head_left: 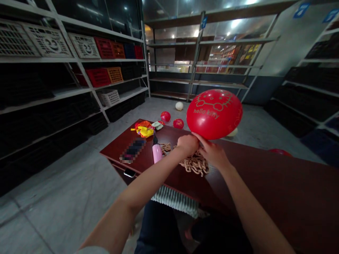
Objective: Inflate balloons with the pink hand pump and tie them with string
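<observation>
Two hands (188,144) (216,154) hold a balloon (214,114) over a seemingly wooden table (265,173), shelves (217,84) beyond.

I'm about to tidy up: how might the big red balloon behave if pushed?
Inflated and rounded, the red balloon is probably light and apt to roll. Its smooth, glossy skin may feel slippery and could burst under a hard squeeze.

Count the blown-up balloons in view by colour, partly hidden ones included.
Red: 4 (big printed balloon, smaller red balloon, second smaller one, sliver past the table)
White or cream: 2 (pale balloon, partly hidden pale one)
Total: 6
Not counted: an unclear red patch by the limp balloon pile.
</observation>
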The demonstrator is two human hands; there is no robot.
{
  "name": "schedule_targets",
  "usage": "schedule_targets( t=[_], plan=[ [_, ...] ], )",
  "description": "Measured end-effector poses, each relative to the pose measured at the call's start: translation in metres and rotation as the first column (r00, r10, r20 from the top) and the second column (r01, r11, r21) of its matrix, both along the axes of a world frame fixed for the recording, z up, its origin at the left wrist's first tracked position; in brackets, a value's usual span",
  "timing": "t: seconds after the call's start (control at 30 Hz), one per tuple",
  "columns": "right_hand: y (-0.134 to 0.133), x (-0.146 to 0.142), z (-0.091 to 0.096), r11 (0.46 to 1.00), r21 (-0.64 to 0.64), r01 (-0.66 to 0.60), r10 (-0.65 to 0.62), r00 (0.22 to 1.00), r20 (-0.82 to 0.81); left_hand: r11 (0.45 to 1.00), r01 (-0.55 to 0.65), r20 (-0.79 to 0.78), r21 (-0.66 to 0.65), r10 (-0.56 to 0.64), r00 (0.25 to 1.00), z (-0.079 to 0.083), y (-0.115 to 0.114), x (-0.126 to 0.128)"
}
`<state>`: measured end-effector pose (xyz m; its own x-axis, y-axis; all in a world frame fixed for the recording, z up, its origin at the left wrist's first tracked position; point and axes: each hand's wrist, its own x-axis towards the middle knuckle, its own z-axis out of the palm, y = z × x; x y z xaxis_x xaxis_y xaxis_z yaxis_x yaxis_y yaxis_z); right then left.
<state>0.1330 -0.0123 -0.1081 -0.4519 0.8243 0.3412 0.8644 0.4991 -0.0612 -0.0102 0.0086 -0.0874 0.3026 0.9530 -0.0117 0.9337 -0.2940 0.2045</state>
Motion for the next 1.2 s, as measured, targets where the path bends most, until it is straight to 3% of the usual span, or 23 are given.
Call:
schedule_targets(
  t=[0.17,0.33,0.57,0.63,0.73,0.83,1.03,1.1,1.2],
  plan=[
    [0.000,0.031,-0.018,0.992,-0.051,0.114,-0.112,0.993,0.046,0.995,0.088,-0.039,0.043,-0.086,0.996,-0.008,-0.004,0.011],
    [0.007,0.048,-0.034,0.951,-0.299,-0.078,-0.027,0.943,-0.332,0.955,0.272,-0.107,0.119,-0.260,0.960,-0.013,0.000,0.011],
    [0.035,0.044,-0.042,0.941,-0.291,-0.171,-0.015,0.840,-0.542,0.878,0.451,-0.143,0.161,-0.432,0.891,0.005,0.016,0.000],
    [0.046,0.042,-0.048,0.939,-0.279,-0.201,-0.014,0.788,-0.616,0.857,0.484,-0.162,0.175,-0.460,0.873,0.009,0.018,-0.005],
    [0.056,0.041,-0.059,0.924,-0.254,-0.285,-0.013,0.643,-0.766,0.832,0.506,-0.126,0.228,-0.490,0.862,0.009,0.021,-0.013],
    [0.057,0.038,-0.069,0.902,-0.267,-0.339,-0.056,0.522,-0.851,0.820,0.494,-0.093,0.290,-0.490,0.867,0.004,0.022,-0.018],
    [0.049,0.032,-0.067,0.869,-0.289,-0.402,-0.101,0.427,-0.898,0.804,0.385,-0.044,0.453,-0.411,0.911,-0.002,0.014,-0.009],
    [0.047,0.032,-0.064,0.895,-0.253,-0.367,-0.102,0.385,-0.917,0.807,0.316,0.043,0.500,-0.387,0.921,-0.004,0.008,-0.003],
    [0.045,0.034,-0.063,0.936,-0.205,-0.286,-0.115,0.300,-0.947,0.841,0.133,0.305,0.524,-0.330,0.893,-0.016,0.001,0.002]
  ],
)
